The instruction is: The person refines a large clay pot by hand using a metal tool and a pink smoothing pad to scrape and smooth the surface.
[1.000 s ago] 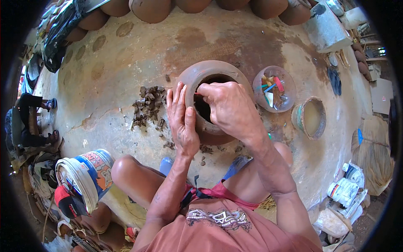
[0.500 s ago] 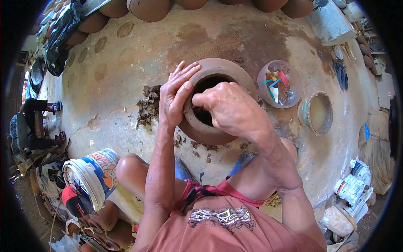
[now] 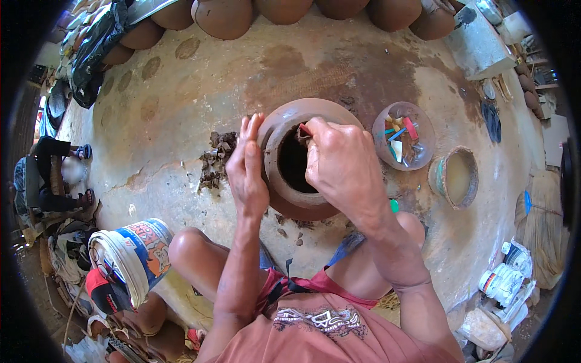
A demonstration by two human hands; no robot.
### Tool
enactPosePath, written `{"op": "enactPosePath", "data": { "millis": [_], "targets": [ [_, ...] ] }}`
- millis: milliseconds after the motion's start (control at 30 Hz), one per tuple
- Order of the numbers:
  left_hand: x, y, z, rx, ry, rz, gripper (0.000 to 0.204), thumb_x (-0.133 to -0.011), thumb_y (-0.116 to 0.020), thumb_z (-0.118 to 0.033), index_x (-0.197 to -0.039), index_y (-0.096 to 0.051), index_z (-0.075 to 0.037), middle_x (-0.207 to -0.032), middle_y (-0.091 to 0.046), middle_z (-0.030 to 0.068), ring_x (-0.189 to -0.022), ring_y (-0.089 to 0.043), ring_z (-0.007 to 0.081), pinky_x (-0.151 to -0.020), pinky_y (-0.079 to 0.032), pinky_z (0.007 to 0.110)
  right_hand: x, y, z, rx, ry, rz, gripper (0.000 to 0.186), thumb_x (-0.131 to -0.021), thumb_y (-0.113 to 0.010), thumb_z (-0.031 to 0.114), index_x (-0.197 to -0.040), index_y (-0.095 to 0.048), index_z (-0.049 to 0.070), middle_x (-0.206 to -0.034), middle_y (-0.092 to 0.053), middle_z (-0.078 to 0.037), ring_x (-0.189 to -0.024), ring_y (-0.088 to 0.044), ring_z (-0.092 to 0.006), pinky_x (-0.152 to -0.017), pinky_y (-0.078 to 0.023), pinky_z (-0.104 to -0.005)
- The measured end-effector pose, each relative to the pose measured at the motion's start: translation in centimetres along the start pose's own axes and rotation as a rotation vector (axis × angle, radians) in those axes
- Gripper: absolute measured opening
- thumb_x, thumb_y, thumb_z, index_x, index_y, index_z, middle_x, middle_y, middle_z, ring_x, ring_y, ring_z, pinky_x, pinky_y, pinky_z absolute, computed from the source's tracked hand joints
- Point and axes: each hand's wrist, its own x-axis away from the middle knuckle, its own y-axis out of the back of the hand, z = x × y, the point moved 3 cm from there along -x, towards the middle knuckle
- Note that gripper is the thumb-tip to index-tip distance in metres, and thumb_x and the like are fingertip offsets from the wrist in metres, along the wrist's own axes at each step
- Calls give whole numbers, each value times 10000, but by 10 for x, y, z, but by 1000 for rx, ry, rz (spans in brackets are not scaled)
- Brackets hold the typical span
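The clay pot (image 3: 308, 109) sits on the worn, stained concrete floor (image 3: 181, 121) just beyond your knees, round-bodied, smooth and brown, with a broad ring of a lip around a dark mouth. Your left hand (image 3: 248, 172) is open and upright at the pot's left flank, fingers straight and close together, pointing to the far side, thumb alongside. Your right hand (image 3: 342, 154) is curled over the right part of the mouth, knuckles up, pinching a small red piece (image 3: 304, 129) at the far inner lip; its forearm slants in from the near right. Crumbly dark clay scraps (image 3: 216, 160) lie left of the pot. To the right stand a clear plastic bowl (image 3: 431, 130) of small coloured bits and, farther right, a rough-rimmed tub (image 3: 437, 175) of cloudy liquid
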Motion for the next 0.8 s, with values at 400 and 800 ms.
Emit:
{"op": "enactPosePath", "data": {
  "millis": [400,800],
  "targets": [
    [25,-18,-17,-289,-47,42,630,-1162,-266,-471,-1595,-480,-66,-1639,-491,136,-1618,-237,418,-1305,-63,610,-4,-14,7,-45,-7,-73,167,-882,-629,8,-1022,-715,-22,-895,-741,-257,-858,-738,-444,-759,-590,-539],
    [26,-19,-20,-296,-37,23,644,-1160,-230,-483,-1581,-496,-75,-1628,-496,141,-1599,-282,412,-1298,-106,613,-3,-23,11,-66,109,30,145,-787,-660,70,-899,-691,-16,-832,-728,-253,-815,-745,-428,-776,-603,-523]
  ]
}}
